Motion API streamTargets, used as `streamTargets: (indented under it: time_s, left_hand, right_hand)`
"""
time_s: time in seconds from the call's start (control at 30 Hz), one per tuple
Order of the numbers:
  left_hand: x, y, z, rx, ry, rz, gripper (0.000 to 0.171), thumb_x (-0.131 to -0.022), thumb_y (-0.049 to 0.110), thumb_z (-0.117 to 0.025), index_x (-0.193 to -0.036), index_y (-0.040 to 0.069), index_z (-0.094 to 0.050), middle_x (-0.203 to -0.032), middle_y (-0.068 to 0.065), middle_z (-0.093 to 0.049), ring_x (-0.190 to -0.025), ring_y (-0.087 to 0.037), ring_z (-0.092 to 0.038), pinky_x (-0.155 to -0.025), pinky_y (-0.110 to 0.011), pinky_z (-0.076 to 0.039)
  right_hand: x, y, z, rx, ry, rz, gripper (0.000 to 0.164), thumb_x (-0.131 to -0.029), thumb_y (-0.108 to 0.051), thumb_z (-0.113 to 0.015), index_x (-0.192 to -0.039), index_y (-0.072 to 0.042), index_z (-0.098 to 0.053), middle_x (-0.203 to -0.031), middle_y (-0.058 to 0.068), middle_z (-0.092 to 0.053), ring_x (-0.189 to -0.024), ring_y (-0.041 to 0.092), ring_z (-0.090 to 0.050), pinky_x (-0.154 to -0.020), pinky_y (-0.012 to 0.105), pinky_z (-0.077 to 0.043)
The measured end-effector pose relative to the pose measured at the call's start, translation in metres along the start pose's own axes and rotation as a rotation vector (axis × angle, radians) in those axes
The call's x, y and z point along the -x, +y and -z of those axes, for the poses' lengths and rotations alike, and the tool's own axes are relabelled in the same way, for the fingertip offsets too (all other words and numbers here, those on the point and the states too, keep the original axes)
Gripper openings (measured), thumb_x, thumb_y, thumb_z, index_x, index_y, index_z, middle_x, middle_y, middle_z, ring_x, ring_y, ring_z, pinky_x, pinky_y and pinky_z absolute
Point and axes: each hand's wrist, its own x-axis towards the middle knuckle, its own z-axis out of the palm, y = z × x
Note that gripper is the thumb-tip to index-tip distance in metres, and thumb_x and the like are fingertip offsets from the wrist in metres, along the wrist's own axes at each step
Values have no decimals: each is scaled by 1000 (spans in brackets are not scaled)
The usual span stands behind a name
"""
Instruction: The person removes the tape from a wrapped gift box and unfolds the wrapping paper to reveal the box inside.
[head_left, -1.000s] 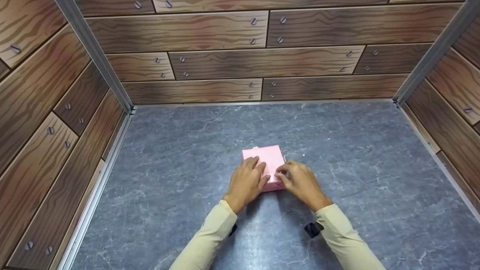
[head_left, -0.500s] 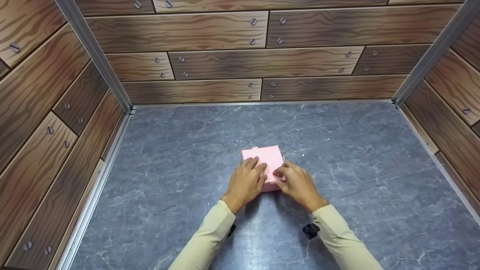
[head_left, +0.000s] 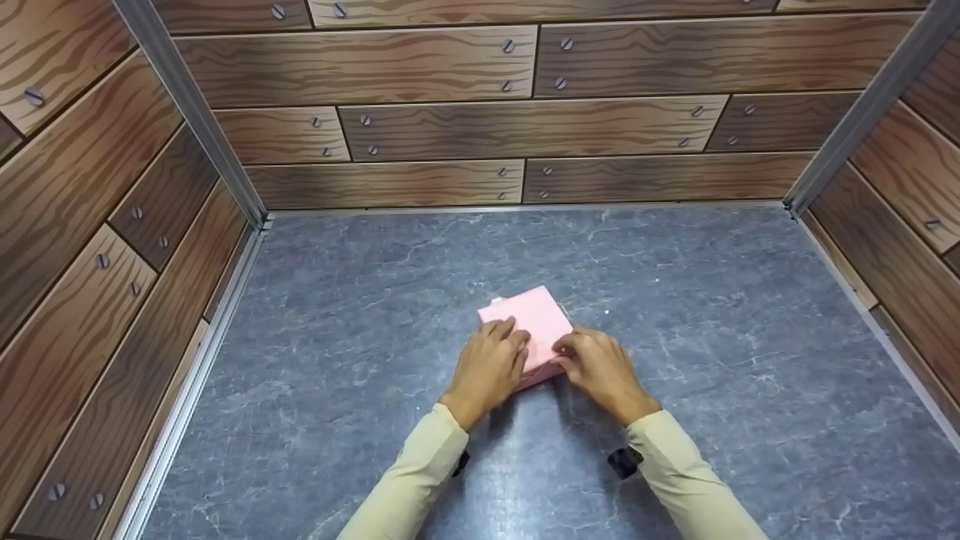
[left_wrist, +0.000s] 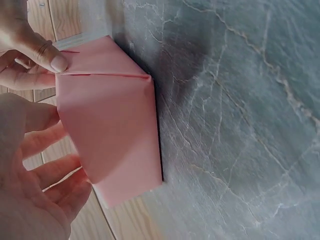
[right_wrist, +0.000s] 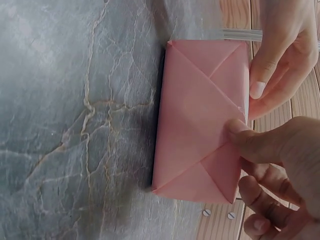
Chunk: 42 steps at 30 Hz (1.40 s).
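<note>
- Left hand lies over the near left part of the pink wrapped box; fingers relaxed and slightly apart, tips touching it, no grip that I can see.
- Right hand pinches the box's near upper edge: I've got the thumb on the folded end panel, index finger on top.
- Box sits on the grey veined tabletop, between both hands, turned at an angle to the back wall.
- End panel shows diagonal fold lines, right wrist view.
- Pale bit at the box's far left corner; can't tell what.
- Plank-patterned walls, metal rail at back left corner.
</note>
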Motion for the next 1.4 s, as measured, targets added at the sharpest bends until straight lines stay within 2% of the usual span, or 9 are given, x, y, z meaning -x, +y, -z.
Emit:
streamTargets:
  time_s: [0.2, 0.4, 0.6, 0.7, 0.9, 1.13, 1.4]
  left_hand:
    - [1, -1, -2, -30, 46, -23, 19, -100, 21, -61, -111, 12, -73, -130, -14, -66, -117, -29, -62, -88, -46, -55]
    - [2, 0, -1, -17, 26, -5, 21, -101, 22, -60, -113, 13, -75, -131, -14, -66, -115, -30, -62, -90, -48, -54]
    - [3, 1, -1, -25, 48, -10, 20, -100, 21, -62, -112, 12, -75, -127, -15, -67, -111, -30, -63, -89, -47, -54]
    - [5, 1, -1, -30, 58, -15, 20, -100, 21, -62, -112, 12, -75, -126, -14, -67, -111, -29, -62, -90, -46, -54]
    - [6, 1, -2, -31, 86, -35, 19, -99, 20, -64, -111, 10, -75, -122, -15, -67, -112, -30, -62, -93, -46, -53]
    - [7, 2, -1, -16, 75, -24, 18, -99, 19, -63, -109, 11, -76, -120, -14, -68, -113, -29, -61, -96, -44, -51]
    - [8, 3, 1, -26, 73, -33, 17, -100, 20, -63, -108, 12, -76, -114, -11, -68, -108, -28, -61, -92, -44, -52]
  right_hand:
    - [-1, 1, 2, 1, -13, -23, 15, -76, -5, -86, -90, -5, -78, -82, 5, -74, -74, 26, -69, -68, 48, -57]
    - [-1, 3, 4, -3, -31, -30, 19, -78, -8, -85, -95, -3, -78, -84, 7, -73, -73, 24, -69, -68, 45, -57]
    - [-1, 2, 3, -6, -18, -56, 18, -83, -16, -84, -95, -4, -78, -87, 8, -74, -76, 26, -69, -69, 48, -57]
    - [-1, 1, 1, 2, 2, -84, 24, -84, -24, -84, -95, -4, -79, -87, 9, -74, -78, 28, -70, -69, 49, -56]
    - [1, -3, -3, 23, 52, -146, 37, -78, -33, -88, -97, -2, -78, -90, 13, -74, -81, 35, -71, -69, 52, -56]
    - [-1, -5, -5, 55, 47, -196, 49, -74, -45, -88, -98, -3, -76, -90, 13, -71, -79, 36, -69, -64, 53, -55]
    - [-2, -1, -3, 18, 24, -193, 49, -74, -36, -90, -105, -1, -75, -100, 16, -71, -90, 39, -69, -74, 56, -55]
